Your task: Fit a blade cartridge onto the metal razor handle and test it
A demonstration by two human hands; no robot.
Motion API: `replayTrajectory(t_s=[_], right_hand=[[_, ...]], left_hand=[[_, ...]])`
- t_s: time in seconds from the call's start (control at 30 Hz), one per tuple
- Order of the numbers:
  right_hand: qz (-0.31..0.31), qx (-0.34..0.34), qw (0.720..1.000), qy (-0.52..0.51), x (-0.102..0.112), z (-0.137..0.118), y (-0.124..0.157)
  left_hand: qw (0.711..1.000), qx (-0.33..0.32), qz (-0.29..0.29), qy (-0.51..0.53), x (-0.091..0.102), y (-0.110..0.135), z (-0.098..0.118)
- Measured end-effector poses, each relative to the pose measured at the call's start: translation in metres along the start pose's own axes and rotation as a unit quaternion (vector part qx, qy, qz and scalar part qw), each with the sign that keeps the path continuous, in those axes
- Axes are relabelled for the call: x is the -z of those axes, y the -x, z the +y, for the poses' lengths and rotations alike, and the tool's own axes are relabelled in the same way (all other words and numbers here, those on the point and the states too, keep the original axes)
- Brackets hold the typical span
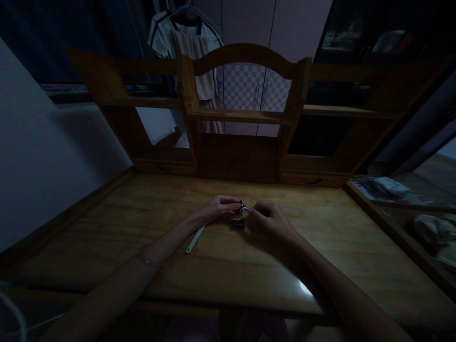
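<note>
Dimly seen, a small shiny metal object [242,208] was held pinched between the fingertips of the left hand [217,209] and the right hand [270,217], just above the middle of the glossy brown wooden desk [320,237]. What it was could not be told. On the desk, 1 small dark block [237,224] lay directly beneath, and 1 slim white strip [194,240] lay under the left wrist.

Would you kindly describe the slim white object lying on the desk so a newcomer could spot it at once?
On the wooden desk, find the left hand and right hand pinching a small shiny piece at the middle. Under the left wrist lies a slim white strip, slanting toward the near edge. Unlike the short dark block beside it, it is long and pale.
</note>
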State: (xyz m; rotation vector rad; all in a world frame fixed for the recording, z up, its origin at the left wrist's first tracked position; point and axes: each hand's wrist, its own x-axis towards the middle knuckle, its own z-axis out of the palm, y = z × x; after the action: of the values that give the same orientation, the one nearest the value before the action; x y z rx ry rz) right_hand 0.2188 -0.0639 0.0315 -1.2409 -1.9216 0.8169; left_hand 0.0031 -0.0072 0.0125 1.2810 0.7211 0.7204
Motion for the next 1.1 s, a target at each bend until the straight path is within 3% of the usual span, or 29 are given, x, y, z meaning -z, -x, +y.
replayTrajectory(t_s=[0.37,0.43,0.5,0.6,0.73,0.8,0.93,1.1], right_hand=[[-0.019,-0.025,0.995,-0.089,0.0,0.003,-0.003],[-0.009,-0.021,0.994,-0.103,0.001,0.006,-0.005],[0.014,-0.007,0.993,-0.113,0.002,0.01,-0.007],[0.048,0.001,0.988,-0.143,0.002,0.02,-0.01],[0.08,-0.01,0.977,-0.196,0.002,0.032,-0.012],[0.104,-0.017,0.974,-0.199,0.003,0.036,-0.013],[0.132,-0.042,0.967,-0.212,0.008,0.04,-0.016],[0.14,-0.07,0.975,-0.155,0.036,0.043,-0.013]], left_hand=[[1.0,-0.02,0.001,-0.003,-0.002,0.0,0.001],[0.998,-0.053,0.035,-0.023,0.003,-0.005,0.0],[0.986,-0.094,0.105,-0.082,0.011,-0.009,0.002],[0.923,-0.114,0.239,-0.279,0.025,-0.005,0.008],[0.807,-0.078,0.25,-0.529,0.032,0.032,0.013],[0.784,-0.044,0.241,-0.57,0.028,0.058,0.012],[0.808,-0.004,0.229,-0.543,0.014,0.095,0.01],[0.885,0.009,0.197,-0.422,-0.013,0.093,0.012]])
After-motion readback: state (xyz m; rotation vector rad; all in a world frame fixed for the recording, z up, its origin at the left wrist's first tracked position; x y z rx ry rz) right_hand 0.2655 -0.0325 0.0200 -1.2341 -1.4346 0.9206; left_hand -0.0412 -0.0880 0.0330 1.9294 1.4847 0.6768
